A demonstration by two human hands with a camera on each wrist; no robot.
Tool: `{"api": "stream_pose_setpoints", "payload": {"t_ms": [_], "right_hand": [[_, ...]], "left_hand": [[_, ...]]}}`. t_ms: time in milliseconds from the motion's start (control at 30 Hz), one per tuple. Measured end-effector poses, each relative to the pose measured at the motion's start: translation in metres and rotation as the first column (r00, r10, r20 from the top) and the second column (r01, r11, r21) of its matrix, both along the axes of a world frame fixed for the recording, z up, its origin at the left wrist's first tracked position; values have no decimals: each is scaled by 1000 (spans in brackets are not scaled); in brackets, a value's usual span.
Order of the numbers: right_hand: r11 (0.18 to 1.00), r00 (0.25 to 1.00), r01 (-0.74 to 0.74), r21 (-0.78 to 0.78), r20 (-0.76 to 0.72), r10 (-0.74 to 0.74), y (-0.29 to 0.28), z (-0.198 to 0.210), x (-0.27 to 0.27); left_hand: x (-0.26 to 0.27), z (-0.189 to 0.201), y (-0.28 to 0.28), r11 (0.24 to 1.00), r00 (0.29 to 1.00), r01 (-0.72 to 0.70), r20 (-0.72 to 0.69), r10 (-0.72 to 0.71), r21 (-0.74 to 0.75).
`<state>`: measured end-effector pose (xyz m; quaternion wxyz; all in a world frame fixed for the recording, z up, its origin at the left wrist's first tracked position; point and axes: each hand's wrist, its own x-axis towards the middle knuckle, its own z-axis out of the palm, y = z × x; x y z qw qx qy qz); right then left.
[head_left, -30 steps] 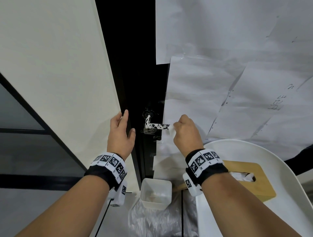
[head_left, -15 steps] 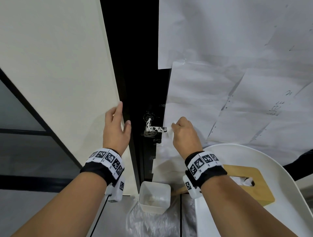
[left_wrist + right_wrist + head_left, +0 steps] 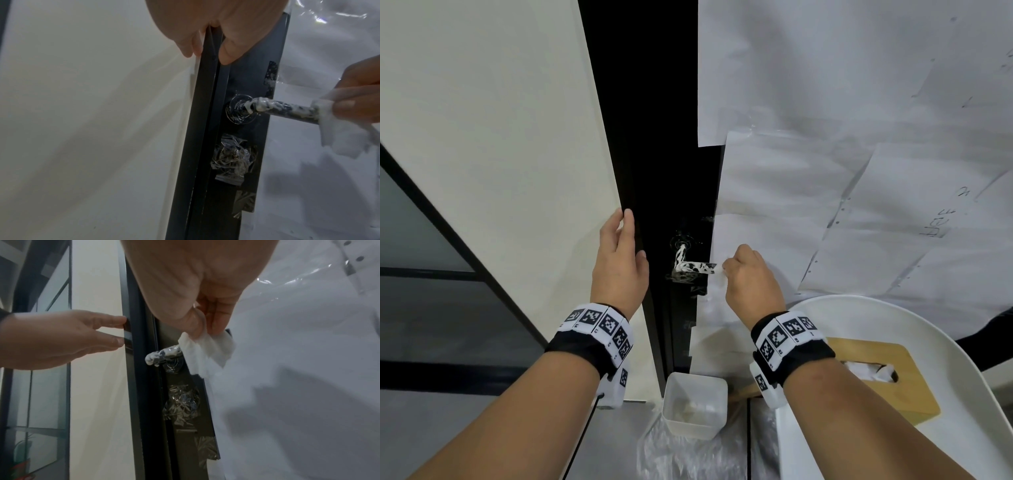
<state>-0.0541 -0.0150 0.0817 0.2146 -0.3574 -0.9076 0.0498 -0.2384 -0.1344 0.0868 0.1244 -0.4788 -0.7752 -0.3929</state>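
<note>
the right hand [image 3: 751,277] pinches a white tissue [image 3: 207,350] between thumb and fingers, and this narrow grip sits at the free end of the door handle [image 3: 697,267]. the handle is fixed on the black door [image 3: 671,164]. its long axis runs level, from the round base [image 3: 239,110] on the left to the free end on the right. so the white paste [image 3: 261,104] that smears the bar lies to the left of the grip, toward the base. i think the next wipe must go along this axis, leftward, and the right hand is clearly the nearer one. the left hand [image 3: 619,263] holds nothing. its straight fingers rest on the edge of the black frame [image 3: 197,129], beside the handle but apart from it.
</note>
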Motion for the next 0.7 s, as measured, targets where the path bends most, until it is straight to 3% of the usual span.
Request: {"api": "stream_pose_setpoints", "payload": {"t_ms": [267, 500, 700], "right_hand": [[1000, 999, -30, -1, 30, 30, -2, 0, -7], [999, 995, 36, 13, -98, -35, -1, 5, -3], [998, 997, 29, 64, 72, -34, -11, 0, -4]], "left_hand": [[2, -2, 3, 1000, 999, 1, 49, -2, 18], [0, -2, 1, 1000, 998, 22, 59, -23, 23], [-1, -2, -1, 999, 997, 32, 76, -34, 18]]}}
